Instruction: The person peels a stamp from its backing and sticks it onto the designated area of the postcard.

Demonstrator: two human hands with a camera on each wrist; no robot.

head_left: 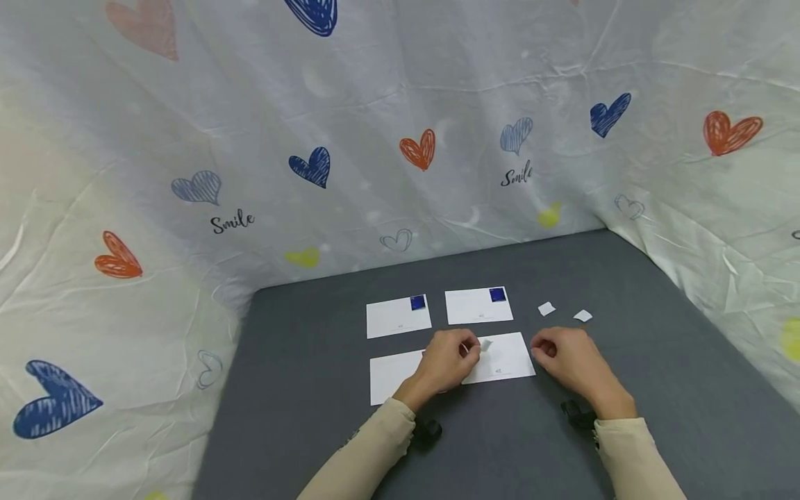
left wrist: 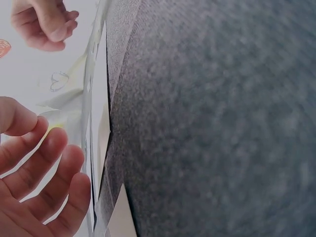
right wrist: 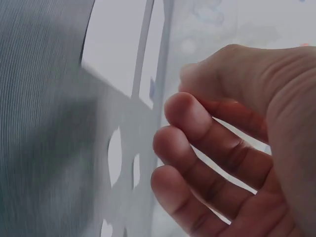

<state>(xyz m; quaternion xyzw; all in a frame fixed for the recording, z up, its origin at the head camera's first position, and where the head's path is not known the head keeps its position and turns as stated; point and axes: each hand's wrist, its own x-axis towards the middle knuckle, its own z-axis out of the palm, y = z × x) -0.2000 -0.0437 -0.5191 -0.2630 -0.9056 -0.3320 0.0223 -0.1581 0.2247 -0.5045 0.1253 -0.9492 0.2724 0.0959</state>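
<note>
My left hand (head_left: 448, 360) pinches a small pale square, perhaps a sticker or its backing (head_left: 485, 345), between thumb and index finger, over the left part of the near right white envelope (head_left: 509, 361). In the left wrist view the piece (left wrist: 51, 116) looks thin and translucent at the fingertips. My right hand (head_left: 565, 354) hovers by that envelope's right edge, fingers loosely curled and nothing visible in them. In the right wrist view its thumb and index fingertips (right wrist: 185, 111) are close together. The near left envelope (head_left: 390, 375) is partly hidden behind my left hand.
Two white envelopes lie farther back, the left one (head_left: 390, 319) and the right one (head_left: 471, 309), each with a dark blue stamp (head_left: 417, 303) at its upper right corner. Two small white paper scraps (head_left: 546, 309) lie right of them on the dark grey table (head_left: 300, 389). A heart-patterned curtain (head_left: 362, 90) surrounds it.
</note>
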